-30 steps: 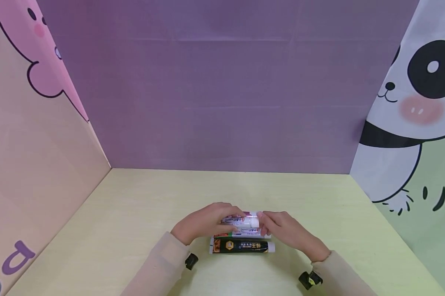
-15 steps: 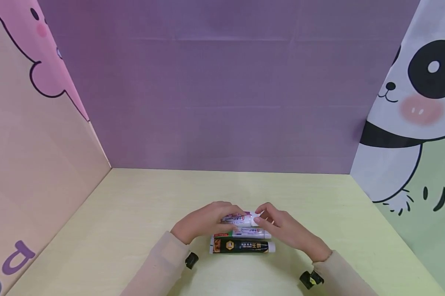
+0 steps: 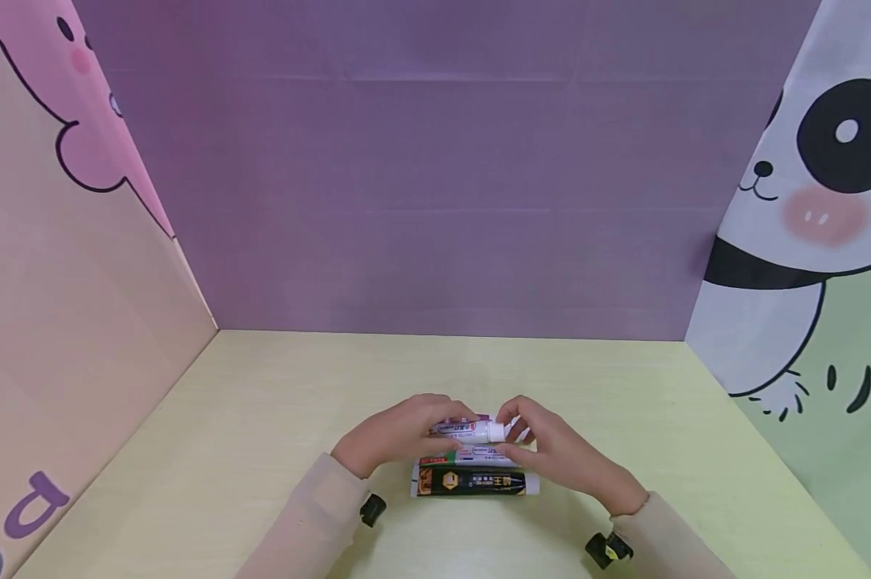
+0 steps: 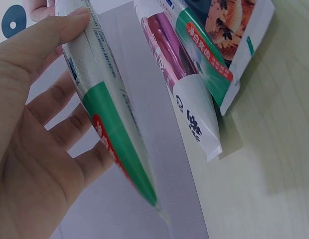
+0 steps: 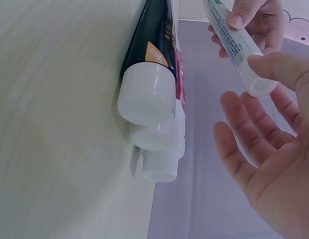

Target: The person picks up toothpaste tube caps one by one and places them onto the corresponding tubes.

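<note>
My left hand [image 3: 406, 430] holds a white and green toothpaste tube [image 4: 112, 107], its thumb laid along one side. The white cap [image 5: 259, 84] of that tube points toward my right hand [image 3: 565, 450]. The right hand's fingers are spread about the cap end, and its thumb overlaps the tube near the cap in the right wrist view. Below the held tube, a black toothpaste tube [image 3: 471, 482] lies nearest me. Beside it lies another green and white tube [image 3: 478, 457]. A purple and white tube [image 4: 167, 55] lies behind, largely hidden by the held tube in the head view.
The lying tubes sit side by side on a pale wooden table [image 3: 297, 378], caps to the right. A purple wall panel [image 3: 435, 177] stands at the back. Side panels with a pink cartoon [image 3: 91, 153] and a panda [image 3: 790, 217] flank the table.
My right hand's fingers were close together at the cap of the held tube; they have since spread apart. The left hand and its tube have shifted very slightly left.
</note>
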{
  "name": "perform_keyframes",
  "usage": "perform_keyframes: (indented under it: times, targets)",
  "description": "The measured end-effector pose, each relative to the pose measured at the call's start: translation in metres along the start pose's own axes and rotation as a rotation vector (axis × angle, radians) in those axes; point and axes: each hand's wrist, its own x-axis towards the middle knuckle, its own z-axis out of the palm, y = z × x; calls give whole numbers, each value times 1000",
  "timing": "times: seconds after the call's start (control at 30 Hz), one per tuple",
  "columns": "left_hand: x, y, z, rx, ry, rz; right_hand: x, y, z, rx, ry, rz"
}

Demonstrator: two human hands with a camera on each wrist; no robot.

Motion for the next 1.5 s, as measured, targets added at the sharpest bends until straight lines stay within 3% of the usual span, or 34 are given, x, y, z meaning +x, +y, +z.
perform_keyframes:
  times: [0.27,0.9,1.17,1.5]
  targets:
    - [1,0,-1,-2,-1,-8,1,0,0,-29,17,-19]
    - [1,1,0,19,1,-5,2,0,0,-15,-2,68]
    - [1,3,0,32,-5,-4,1,0,1,-73,9,129]
    - [1,4,1,33,-3,-6,2,-2,1,-96,17,130]
